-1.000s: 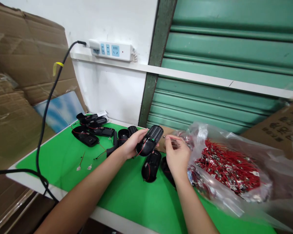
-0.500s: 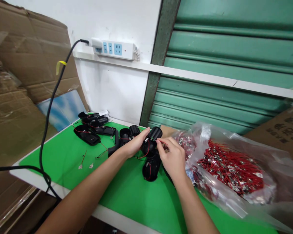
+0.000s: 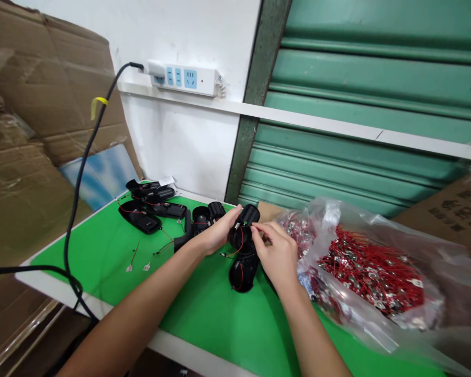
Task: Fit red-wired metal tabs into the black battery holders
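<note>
Fingers of the left hand (image 3: 215,235) curl around a black plastic housing (image 3: 243,228), holding it just above the green table (image 3: 220,319). Fingertips of the right hand (image 3: 277,254) pinch a red wire (image 3: 240,246) at the housing's top. Another black housing (image 3: 243,272) lies just below. Far left lie more black parts (image 3: 149,209); right, a clear bag of red wires (image 3: 369,272).

A black plastic housing (image 3: 243,228) with a glossy sheen is seen above the green mat (image 3: 227,314), which is smooth and matt. Right of the housing, red insulated wires (image 3: 369,267) with shiny metal tabs are enclosed in a clear, crinkled plastic bag (image 3: 377,324). Rough brown cardboard (image 3: 35,131) is seen far left of it.
</note>
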Demonstrator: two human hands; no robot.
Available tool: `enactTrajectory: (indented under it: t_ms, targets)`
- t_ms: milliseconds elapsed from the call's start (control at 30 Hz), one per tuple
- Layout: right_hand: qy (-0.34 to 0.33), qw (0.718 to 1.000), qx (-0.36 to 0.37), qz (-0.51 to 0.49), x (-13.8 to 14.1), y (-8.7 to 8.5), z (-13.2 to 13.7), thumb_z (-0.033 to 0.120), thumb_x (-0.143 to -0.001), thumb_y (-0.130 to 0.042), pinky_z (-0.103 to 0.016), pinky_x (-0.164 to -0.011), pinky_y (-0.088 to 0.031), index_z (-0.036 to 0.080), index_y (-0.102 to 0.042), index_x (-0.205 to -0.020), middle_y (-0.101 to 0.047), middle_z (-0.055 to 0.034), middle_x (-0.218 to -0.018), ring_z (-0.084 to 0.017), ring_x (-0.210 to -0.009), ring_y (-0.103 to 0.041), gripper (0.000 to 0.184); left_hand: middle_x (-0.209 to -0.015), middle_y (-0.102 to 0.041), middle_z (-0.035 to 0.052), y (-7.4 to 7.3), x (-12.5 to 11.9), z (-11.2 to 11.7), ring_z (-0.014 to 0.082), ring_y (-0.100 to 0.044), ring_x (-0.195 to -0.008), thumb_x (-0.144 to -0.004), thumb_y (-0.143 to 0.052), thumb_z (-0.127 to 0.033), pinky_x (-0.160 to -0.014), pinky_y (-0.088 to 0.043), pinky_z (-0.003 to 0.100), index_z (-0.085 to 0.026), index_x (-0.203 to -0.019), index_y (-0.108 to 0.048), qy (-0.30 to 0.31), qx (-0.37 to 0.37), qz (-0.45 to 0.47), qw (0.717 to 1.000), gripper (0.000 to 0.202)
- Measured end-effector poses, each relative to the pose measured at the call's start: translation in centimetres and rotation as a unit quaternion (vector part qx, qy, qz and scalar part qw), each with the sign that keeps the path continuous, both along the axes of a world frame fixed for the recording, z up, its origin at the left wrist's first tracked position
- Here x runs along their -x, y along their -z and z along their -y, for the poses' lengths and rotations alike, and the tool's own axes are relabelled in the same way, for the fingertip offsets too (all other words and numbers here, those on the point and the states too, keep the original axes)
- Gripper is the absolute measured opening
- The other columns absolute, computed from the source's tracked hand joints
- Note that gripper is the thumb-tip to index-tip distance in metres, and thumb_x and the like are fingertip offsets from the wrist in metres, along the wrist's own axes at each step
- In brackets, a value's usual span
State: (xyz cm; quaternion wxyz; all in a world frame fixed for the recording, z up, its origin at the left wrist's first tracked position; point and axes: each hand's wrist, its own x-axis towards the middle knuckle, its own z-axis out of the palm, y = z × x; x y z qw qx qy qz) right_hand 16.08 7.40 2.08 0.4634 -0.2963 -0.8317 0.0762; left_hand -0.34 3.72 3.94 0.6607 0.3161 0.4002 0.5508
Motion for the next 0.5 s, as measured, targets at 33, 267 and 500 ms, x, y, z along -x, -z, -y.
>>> enactTrajectory:
  t_ms: [33, 267, 500]
  targets:
    - [0.0, 1.0, 0.001, -0.001, 0.0, 0.0, 0.0, 0.024, -0.1, -0.057, -0.029, -0.07, -0.051, 0.02, -0.074, -0.097, -0.074, -0.0043, -0.087, -0.018, -0.075, -0.069, 0.018, -0.131, -0.071, 0.007, -0.2, -0.1, 0.1, 0.022, -0.059, -0.131, -0.104, -0.041, -0.051, -0.112, -0.042, 0.031, -0.017, -0.135, -0.064, 0.002, 0.004, -0.006, 1.0, 0.051]
    - [0.012, 0.999, 0.036, 0.015, 0.1, 0.2, -0.2, 0.024, -0.097, -0.056, -0.03, -0.069, -0.05, 0.021, -0.072, -0.093, -0.073, -0.0049, -0.088, -0.019, -0.075, -0.068, 0.016, -0.131, -0.071, 0.0051, -0.2, -0.5, 0.1, 0.0227, -0.055, -0.136, -0.102, -0.045, -0.048, -0.119, -0.036, 0.034, -0.019, -0.125, -0.07, -0.022, 0.016, -0.025, 0.999, 0.044]
    - [0.004, 0.999, 0.037, 0.001, 0.2, 0.4, -0.2, 0.023, -0.096, -0.057, -0.028, -0.065, -0.05, 0.02, -0.072, -0.09, -0.072, -0.0038, -0.083, -0.017, -0.068, -0.067, 0.016, -0.113, -0.076, 0.0062, 0.5, -0.8, -0.2, 0.0227, -0.056, -0.131, -0.096, -0.053, -0.051, -0.12, -0.032, 0.031, -0.017, -0.105, -0.074, -0.02, -0.069, -0.048, 0.996, 0.041]
